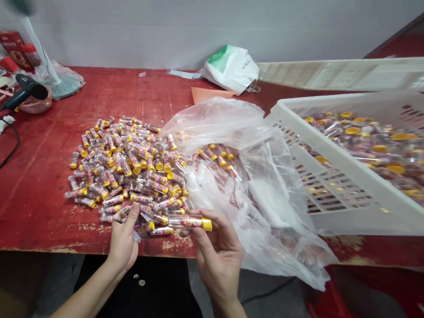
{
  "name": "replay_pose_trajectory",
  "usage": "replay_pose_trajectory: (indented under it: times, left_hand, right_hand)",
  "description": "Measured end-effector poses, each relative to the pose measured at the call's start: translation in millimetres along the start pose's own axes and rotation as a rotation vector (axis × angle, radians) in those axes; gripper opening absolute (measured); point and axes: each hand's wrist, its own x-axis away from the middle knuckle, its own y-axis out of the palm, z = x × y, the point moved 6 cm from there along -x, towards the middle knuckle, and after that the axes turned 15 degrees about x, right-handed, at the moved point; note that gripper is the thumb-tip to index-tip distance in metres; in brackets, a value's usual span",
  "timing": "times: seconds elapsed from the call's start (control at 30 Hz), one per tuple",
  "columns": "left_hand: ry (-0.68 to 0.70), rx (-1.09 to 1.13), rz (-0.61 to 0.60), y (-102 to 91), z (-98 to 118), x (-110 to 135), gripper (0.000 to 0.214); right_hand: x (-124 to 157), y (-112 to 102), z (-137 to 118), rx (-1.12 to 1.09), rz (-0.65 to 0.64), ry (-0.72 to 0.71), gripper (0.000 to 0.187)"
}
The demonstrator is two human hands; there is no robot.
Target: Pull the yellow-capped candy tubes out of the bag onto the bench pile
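My right hand (218, 256) pinches a clear plastic tube (187, 221) with a yellow cap by its capped end. Reddish pieces show inside, and I see no label on it. My left hand (124, 242) is closed, thumb up, around a small printed piece (122, 214), perhaps labels; the fingers hide most of it. Both hands are at the near edge of a large pile of small labelled tubes (124, 162) with yellow caps. Between the pile and the crate lies a crumpled clear plastic bag (232, 126), with several tubes (217, 154) in its mouth.
A white slotted crate (328, 160), full of yellow-capped tubes, stands on the right of the red table (33, 166). Behind are a white-green bag (233, 66) and an orange sheet (211, 96). A black hot-air tool (26, 90) and lamp base (66, 86) stand left. A red stool (365, 305) is below.
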Motion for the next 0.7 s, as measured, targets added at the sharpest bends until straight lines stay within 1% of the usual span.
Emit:
replay_pose_trajectory:
  times: [0.1, 0.17, 0.23, 0.3, 0.37, 0.47, 0.63, 0.7]
  left_hand:
    - [0.032, -0.029, -0.032, -0.3, 0.6, -0.8, 0.028]
    - [0.058, -0.061, -0.052, -1.1, 1.5, -1.9, 0.027]
    - [0.091, -0.116, -0.074, -1.1, 4.2, -3.1, 0.028]
    - [0.112, -0.15, -0.093, 0.5, 7.7, -3.5, 0.03]
    - [0.078, -0.127, -0.094, 2.2, 9.0, -2.5, 0.031]
    - [-0.01, -0.069, -0.064, 3.3, 8.6, 2.8, 0.037]
    - [-0.072, -0.099, -0.1, 8.3, 7.0, 14.5, 0.042]
    - [-0.069, -0.106, -0.115, 9.1, 6.2, 16.6, 0.047]
  right_hand:
    - [-0.7, 8.4, 1.3, -0.043, -0.078, 0.031, 0.023]
    - [-0.7, 10.8, -0.2, 0.013, -0.065, 0.009, 0.024]
    - [0.2, 9.9, -5.6, 0.101, -0.016, -0.073, 0.027]
    - [2.8, 10.7, -13.5, 0.182, -0.03, -0.199, 0.03]
    - [6.2, 14.0, -18.2, 0.237, -0.121, -0.29, 0.032]
    - [9.9, 16.8, -17.1, 0.278, -0.244, -0.328, 0.037]
    - [10.3, 23.3, -7.4, 0.346, -0.315, -0.299, 0.048]
    - [10.0, 26.5, -5.4, 0.34, -0.305, -0.296, 0.047]
